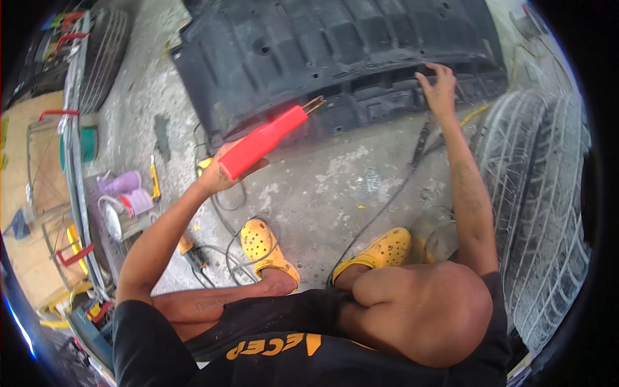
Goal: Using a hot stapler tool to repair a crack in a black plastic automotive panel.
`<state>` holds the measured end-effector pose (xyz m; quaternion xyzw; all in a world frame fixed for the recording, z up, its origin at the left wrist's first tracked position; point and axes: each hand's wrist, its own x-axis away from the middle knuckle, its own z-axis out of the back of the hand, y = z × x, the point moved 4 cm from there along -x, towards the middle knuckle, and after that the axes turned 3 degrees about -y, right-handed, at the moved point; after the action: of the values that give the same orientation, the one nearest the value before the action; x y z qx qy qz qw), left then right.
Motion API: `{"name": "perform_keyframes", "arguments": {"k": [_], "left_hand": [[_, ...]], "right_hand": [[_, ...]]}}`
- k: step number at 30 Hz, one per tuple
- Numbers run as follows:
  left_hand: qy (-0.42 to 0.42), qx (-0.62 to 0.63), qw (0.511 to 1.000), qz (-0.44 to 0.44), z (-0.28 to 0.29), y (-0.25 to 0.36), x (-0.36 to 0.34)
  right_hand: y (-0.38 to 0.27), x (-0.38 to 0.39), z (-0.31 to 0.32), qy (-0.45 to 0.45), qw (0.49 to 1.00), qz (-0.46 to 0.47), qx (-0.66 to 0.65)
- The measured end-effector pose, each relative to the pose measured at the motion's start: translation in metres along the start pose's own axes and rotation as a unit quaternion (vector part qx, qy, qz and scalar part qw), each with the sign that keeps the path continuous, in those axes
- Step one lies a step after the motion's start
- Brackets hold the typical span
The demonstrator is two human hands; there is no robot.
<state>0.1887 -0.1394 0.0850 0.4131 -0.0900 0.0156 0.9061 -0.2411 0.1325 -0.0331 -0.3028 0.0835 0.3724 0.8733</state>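
Note:
My left hand [225, 169] is closed around the red handle of a hot stapler [263, 143], a hand tool with two thin metal prongs. The prongs point up and right, over the near edge of a large black ribbed plastic panel [309, 48]. At the panel's right part, my right hand [440, 90] reaches to its raised near lip, thumb and forefinger apart with nothing seen between them. Whether those fingertips press on the plastic, I cannot tell. The panel lies on the concrete floor, with holes and slots along its lip.
Tires [538, 193] stand close by my right arm. At left are a wooden board [48, 148] with red handles, a purple bottle [120, 184] and a white tub [111, 219]. A black cable [380, 209] crosses the floor near my yellow clogs [261, 242]; an orange-black power tool [191, 253] lies left.

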Motion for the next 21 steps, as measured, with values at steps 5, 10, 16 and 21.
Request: {"name": "perform_keyframes", "arguments": {"k": [5, 10, 16, 21], "left_hand": [[0.041, 0.073, 0.996, -0.017, -0.017, 0.000, -0.044], [0.049, 0.087, 0.994, -0.050, -0.020, 0.009, -0.119], [0.088, 0.178, 0.979, -0.036, -0.024, 0.002, -0.171], [0.095, 0.250, 0.959, 0.089, -0.035, -0.006, -0.176]], "right_hand": [[-0.001, -0.013, -0.012, -0.013, 0.999, 0.038, 0.034], [0.014, -0.017, -0.016, -0.034, 0.999, 0.025, 0.011], [0.003, -0.010, -0.027, -0.036, 0.998, -0.010, 0.041], [0.004, -0.002, -0.025, -0.013, 0.999, -0.004, 0.048]]}}
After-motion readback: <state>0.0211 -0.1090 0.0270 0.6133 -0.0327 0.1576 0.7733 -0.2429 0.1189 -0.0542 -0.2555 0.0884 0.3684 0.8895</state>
